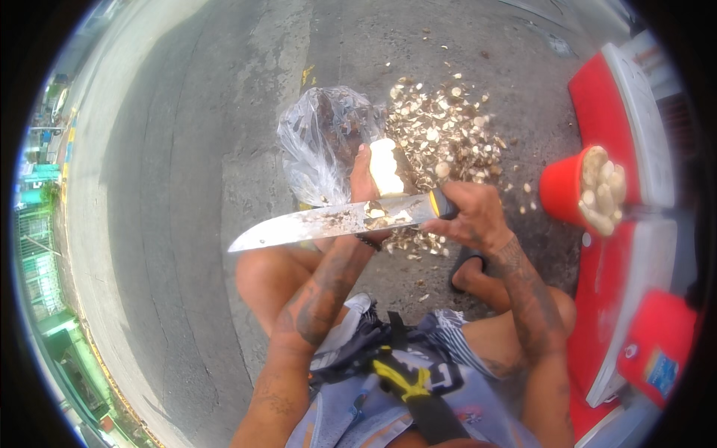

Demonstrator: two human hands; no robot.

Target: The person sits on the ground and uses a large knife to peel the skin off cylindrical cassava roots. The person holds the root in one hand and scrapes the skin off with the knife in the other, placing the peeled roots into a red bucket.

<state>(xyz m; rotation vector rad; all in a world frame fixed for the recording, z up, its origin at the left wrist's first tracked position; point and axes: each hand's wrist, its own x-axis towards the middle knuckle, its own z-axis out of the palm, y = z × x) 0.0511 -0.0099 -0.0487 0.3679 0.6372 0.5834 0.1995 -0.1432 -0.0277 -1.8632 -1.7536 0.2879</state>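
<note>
My right hand [473, 215] grips the black and yellow handle of a large, broad-bladed knife [302, 227]. Its blade points left across my left wrist area, with bits of peel stuck to the steel. My left hand [363, 176] holds a partly peeled root crop [385, 167], its cut face pale and its right side still brown; the blade hides part of that hand. Behind the hand lies a clear plastic bag [319, 134] with dark brown contents. A heap of peel and pale slices [442, 134] covers the pavement to the right of the root crop.
On the right a red bucket [562, 185] holds several peeled pale roots. Beside it stand red cooler boxes with white lids [644, 129]. A smaller red container [658, 341] is at lower right. My knees and a sandalled foot [468, 273] flank the work area on the concrete.
</note>
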